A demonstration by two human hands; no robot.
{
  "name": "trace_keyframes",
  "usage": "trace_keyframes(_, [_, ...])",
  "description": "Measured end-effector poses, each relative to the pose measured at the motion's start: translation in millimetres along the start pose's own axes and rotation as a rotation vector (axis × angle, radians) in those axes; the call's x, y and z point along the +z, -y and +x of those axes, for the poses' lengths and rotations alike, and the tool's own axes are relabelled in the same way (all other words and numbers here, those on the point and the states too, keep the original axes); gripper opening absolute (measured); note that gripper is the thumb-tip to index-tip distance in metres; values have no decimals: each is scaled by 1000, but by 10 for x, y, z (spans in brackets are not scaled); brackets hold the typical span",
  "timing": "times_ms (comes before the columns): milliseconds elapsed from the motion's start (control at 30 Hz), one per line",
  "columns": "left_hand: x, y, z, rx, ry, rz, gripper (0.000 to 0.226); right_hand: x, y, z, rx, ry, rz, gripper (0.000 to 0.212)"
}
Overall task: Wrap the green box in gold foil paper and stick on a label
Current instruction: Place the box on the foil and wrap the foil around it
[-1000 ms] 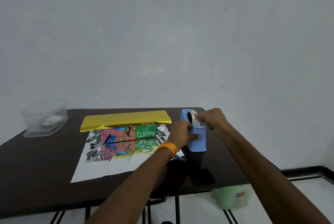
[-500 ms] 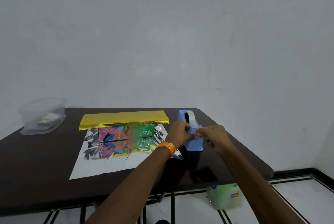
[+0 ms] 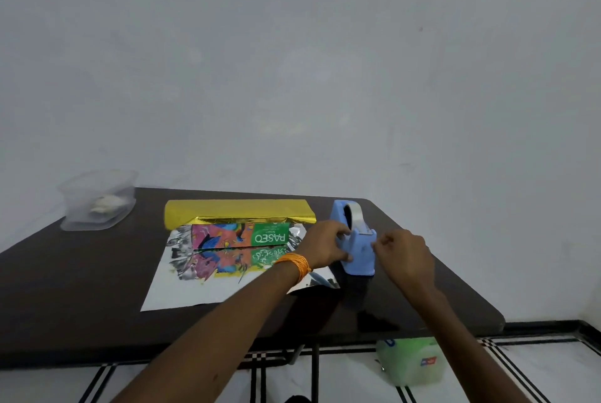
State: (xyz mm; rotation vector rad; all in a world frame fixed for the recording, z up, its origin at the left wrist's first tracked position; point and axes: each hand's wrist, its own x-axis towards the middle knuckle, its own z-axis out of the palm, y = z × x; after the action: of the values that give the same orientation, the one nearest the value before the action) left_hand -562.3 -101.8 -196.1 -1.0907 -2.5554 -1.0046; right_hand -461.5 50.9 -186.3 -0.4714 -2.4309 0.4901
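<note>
Left hand [image 3: 325, 248] still grips the blue tape dispenser [image 3: 359, 253]. Right hand [image 3: 401, 251], now drawn just clear of it, has its fingers pinched; I cannot tell whether they hold tape.

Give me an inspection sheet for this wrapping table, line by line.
Surface: dark glossy table.
Job's things: green box lies on the foil paper, silver side up. The paper's far edge is folded gold side up behind the box. Blue tape dispenser stands at the sheet's right edge. Label: nothing seen.
Clutter: clear plastic container at the far left corner, something white inside.
Grippers: left hand grips the dispenser's body. Right hand pinches beside its cutter, apparently on tape, though the strip is too faint to confirm.
Cables: nothing seen.
Surroundings: plain wall; tiled floor; pale green jug under the table.
</note>
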Motion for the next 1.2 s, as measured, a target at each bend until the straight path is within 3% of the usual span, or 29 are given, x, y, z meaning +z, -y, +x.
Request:
trace_keyframes(167, [-520, 351, -265, -3, -208, 30, 17, 123, 491, 14, -251, -35, 194, 5])
trace_keyframes(333, [-1165, 935, -650, -99, -434, 151, 12, 574, 1176, 58, -393, 125, 380, 29])
trace_keyframes(467, [-1538, 1390, -896, -153, -508, 212, 16, 931, 1666, 49, -565, 271, 445, 51])
trace_keyframes(667, [-1743, 1722, -915, -184, -460, 182, 28, 1320, 2148, 191, -703, 257, 318, 66])
trace_keyframes(833, [-1738, 1857, -863, -165, -331, 210, 18, 1480, 2268, 303, -746, 310, 328, 64])
trace_keyframes(1200, [-1797, 2041, -960, -15, -254, 271, 28, 1663, 2189, 290, -726, 281, 392, 71])
